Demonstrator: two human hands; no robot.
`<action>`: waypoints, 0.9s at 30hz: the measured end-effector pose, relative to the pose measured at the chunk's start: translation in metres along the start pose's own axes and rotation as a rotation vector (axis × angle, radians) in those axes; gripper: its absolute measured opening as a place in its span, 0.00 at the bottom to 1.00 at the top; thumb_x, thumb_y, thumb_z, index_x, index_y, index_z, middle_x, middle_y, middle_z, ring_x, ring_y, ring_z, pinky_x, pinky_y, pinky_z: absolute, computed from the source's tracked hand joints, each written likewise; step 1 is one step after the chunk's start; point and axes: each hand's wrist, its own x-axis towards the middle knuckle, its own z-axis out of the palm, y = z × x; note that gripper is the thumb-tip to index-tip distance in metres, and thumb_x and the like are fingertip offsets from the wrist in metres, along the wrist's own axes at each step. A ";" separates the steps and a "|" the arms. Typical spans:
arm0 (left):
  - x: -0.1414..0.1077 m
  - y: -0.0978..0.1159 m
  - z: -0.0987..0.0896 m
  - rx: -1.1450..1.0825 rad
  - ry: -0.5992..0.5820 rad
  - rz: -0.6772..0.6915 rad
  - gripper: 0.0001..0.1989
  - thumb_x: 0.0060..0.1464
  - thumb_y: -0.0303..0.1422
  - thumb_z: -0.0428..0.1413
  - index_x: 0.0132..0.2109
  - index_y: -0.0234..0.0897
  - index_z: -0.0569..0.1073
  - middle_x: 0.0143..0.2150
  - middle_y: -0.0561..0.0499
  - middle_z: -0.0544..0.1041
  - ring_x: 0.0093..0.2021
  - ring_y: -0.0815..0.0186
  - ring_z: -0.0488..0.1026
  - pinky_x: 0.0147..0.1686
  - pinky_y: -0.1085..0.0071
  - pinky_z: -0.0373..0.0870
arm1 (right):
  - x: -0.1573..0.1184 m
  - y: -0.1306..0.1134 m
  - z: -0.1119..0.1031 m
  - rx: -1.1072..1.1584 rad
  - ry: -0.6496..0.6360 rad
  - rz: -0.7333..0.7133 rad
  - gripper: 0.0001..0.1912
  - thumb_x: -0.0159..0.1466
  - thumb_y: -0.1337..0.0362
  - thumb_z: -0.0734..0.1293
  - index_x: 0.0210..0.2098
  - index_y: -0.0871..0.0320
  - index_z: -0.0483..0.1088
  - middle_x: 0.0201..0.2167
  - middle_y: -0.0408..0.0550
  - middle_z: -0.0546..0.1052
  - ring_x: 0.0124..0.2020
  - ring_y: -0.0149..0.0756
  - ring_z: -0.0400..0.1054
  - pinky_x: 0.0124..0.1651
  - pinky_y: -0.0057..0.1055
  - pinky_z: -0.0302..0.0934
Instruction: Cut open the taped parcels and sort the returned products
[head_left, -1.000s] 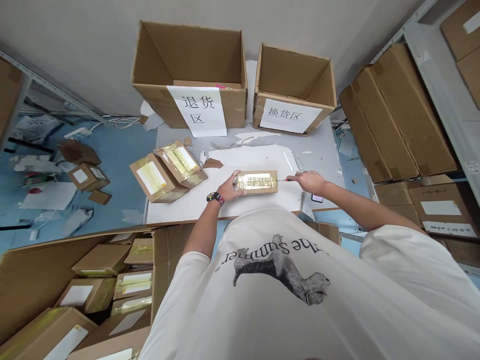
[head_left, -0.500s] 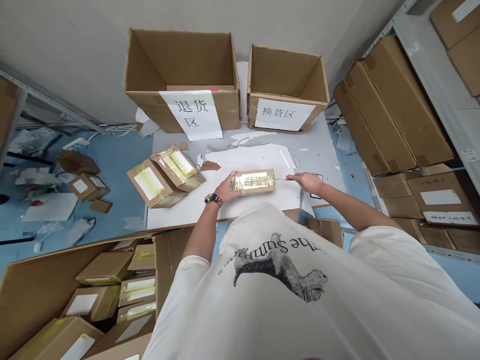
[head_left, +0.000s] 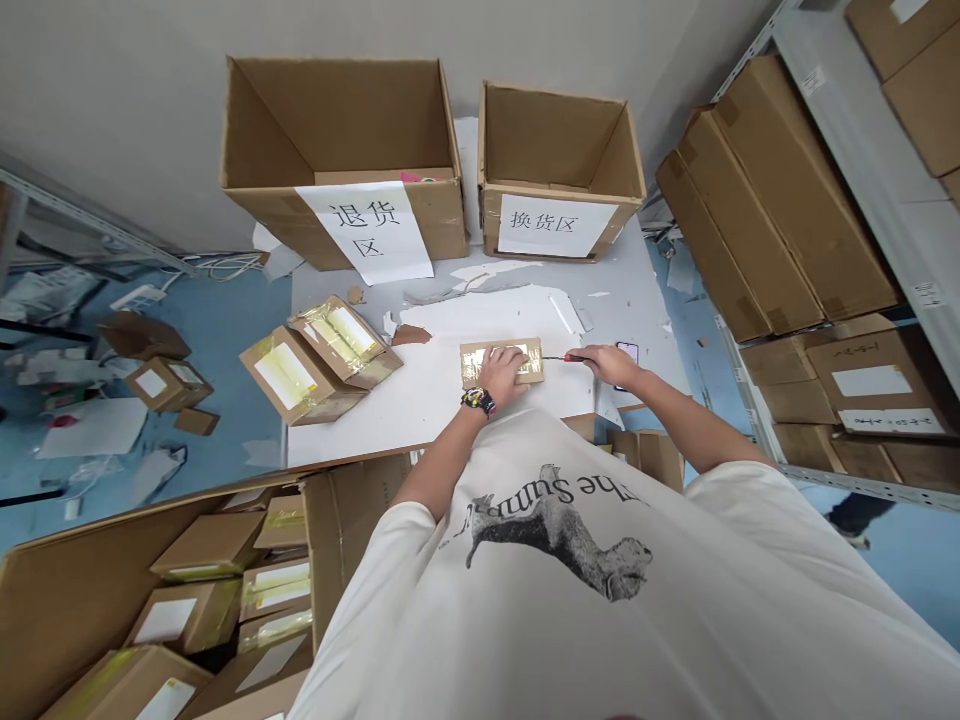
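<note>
Left hand (head_left: 501, 375) has moved on top of the taped cardboard box (head_left: 534, 360), fingers open and flat, keeping it steady on the white board (head_left: 405, 410); right hand (head_left: 611, 366) fingers grasp a red-handled screwdriver (head_left: 573, 357), tip just beside the box.

Head-worn camera, facing forward and down, close above the work table (head_left: 405, 400)

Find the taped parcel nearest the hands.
It's the flat taped parcel under the left hand, on the white board. The lower parcel and the upper parcel lie farther left, with no hand on them.
</note>
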 end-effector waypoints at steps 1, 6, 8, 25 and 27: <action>0.001 0.002 0.003 0.013 0.009 -0.009 0.36 0.59 0.37 0.73 0.73 0.48 0.79 0.74 0.39 0.76 0.75 0.38 0.67 0.85 0.36 0.44 | -0.003 0.000 0.001 -0.002 0.003 0.017 0.32 0.79 0.67 0.61 0.78 0.44 0.74 0.62 0.49 0.87 0.56 0.48 0.82 0.54 0.36 0.71; 0.001 0.005 0.012 0.040 0.011 -0.030 0.35 0.62 0.37 0.73 0.74 0.50 0.78 0.75 0.38 0.74 0.77 0.35 0.64 0.85 0.29 0.39 | -0.017 0.001 0.010 0.093 0.064 0.106 0.32 0.79 0.67 0.61 0.79 0.46 0.73 0.67 0.51 0.86 0.62 0.51 0.82 0.60 0.40 0.75; 0.001 0.005 0.014 0.052 0.015 -0.036 0.34 0.65 0.40 0.71 0.75 0.52 0.77 0.75 0.38 0.74 0.77 0.35 0.64 0.84 0.28 0.38 | -0.020 0.000 0.016 0.192 0.112 0.119 0.31 0.80 0.66 0.61 0.79 0.47 0.74 0.70 0.50 0.84 0.65 0.51 0.81 0.65 0.43 0.75; 0.020 0.009 0.020 -0.024 0.058 -0.184 0.28 0.53 0.42 0.81 0.56 0.44 0.81 0.64 0.39 0.81 0.69 0.37 0.71 0.84 0.27 0.34 | -0.004 -0.014 0.045 0.661 0.020 0.251 0.34 0.71 0.67 0.65 0.75 0.52 0.78 0.44 0.46 0.88 0.32 0.33 0.78 0.42 0.27 0.79; 0.016 0.009 0.021 -0.035 0.071 -0.169 0.26 0.54 0.41 0.80 0.56 0.46 0.81 0.62 0.41 0.82 0.70 0.38 0.71 0.84 0.28 0.33 | 0.001 -0.014 0.050 0.697 0.010 0.259 0.34 0.71 0.67 0.65 0.74 0.54 0.78 0.41 0.45 0.87 0.31 0.32 0.76 0.39 0.26 0.78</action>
